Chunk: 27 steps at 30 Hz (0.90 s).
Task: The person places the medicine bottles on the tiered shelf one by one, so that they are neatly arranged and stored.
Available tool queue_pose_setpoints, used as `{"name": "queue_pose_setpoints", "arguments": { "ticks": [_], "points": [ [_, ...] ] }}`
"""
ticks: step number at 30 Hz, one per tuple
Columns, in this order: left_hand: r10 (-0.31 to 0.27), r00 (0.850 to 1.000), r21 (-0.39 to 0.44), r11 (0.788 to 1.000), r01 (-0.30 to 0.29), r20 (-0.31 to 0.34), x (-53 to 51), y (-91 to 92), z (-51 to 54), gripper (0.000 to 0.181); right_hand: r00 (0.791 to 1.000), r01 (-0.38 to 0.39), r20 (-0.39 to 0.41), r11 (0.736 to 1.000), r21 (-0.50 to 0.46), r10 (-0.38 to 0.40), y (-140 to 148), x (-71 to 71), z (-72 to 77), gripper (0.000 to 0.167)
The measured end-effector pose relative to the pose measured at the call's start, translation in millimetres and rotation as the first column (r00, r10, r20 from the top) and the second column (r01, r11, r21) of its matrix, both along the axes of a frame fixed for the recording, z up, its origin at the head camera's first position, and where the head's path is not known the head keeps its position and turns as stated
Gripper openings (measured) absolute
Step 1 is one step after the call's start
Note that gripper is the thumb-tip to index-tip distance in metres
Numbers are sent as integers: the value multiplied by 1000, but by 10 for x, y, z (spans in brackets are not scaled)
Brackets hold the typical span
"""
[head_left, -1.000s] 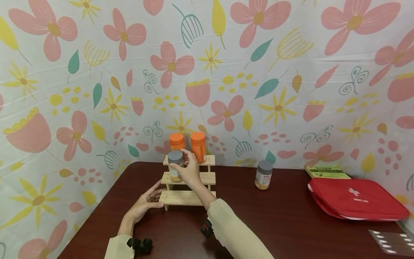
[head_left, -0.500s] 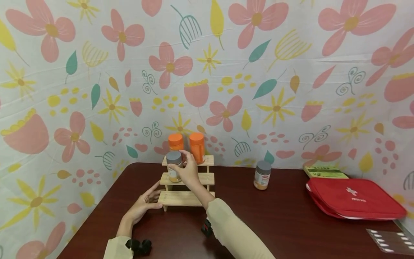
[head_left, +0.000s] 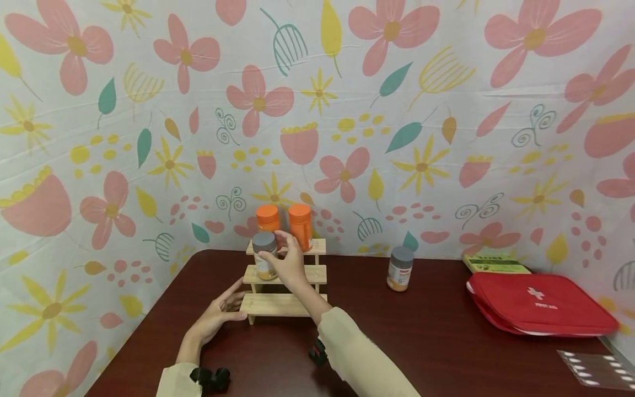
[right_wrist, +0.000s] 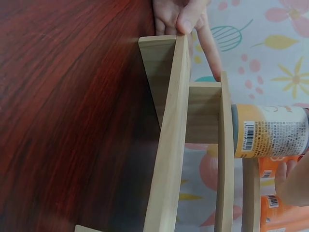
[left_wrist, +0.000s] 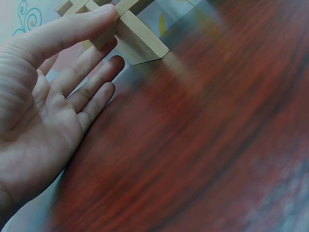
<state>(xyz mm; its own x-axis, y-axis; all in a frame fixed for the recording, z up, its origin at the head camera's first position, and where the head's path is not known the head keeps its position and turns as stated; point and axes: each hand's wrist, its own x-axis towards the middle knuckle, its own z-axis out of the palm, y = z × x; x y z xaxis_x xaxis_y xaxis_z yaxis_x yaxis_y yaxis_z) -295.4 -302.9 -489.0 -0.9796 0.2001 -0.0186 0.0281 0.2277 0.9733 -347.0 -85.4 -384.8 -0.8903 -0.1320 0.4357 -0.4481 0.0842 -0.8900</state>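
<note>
Grey-capped bottle [head_left: 263, 267] is pinched by right hand [head_left: 290, 266]; left hand [head_left: 214, 315], fingers extended, touches rack [head_left: 280, 305].

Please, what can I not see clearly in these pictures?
Head view: lower part of the left orange bottle, hidden by the held jar and right hand.
Right wrist view: top of the held jar, cut off by the right edge.
Head view: small print on the lone jar, too small.

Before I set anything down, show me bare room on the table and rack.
Free: table between rack and lone jar, then between that jar and red bag; most of the bottom step. Crowded: top step with two orange bottles; middle step, right hand holding another jar.
</note>
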Motion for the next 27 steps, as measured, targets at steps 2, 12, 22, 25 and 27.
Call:
{"name": "queue_pose_setpoints", "arguments": {
  "ticks": [2,12,22,25,27],
  "points": [
    [2,1000,-3,1000,-2,-4,1,-4,2,90,1000,-6,-9,1000,-13,6,17,19,-1,58],
    [5,1000,2,1000,-5,13,-2,4,10,91,995,28,-93,994,-106,-38,171,139,-46,54],
    [10,1000,-1,1000,-10,6,-10,3,3,92,989,102,-84,974,-203,-121,407,297,93,53],
    [12,1000,4,1000,-12,7,-9,1,1,92,985,127,-88,964,-232,-151,487,275,67,53],
    [9,1000,6,1000,-9,4,-11,4,-1,92,982,141,-91,961,-236,-167,547,253,39,53]
  ]
}}
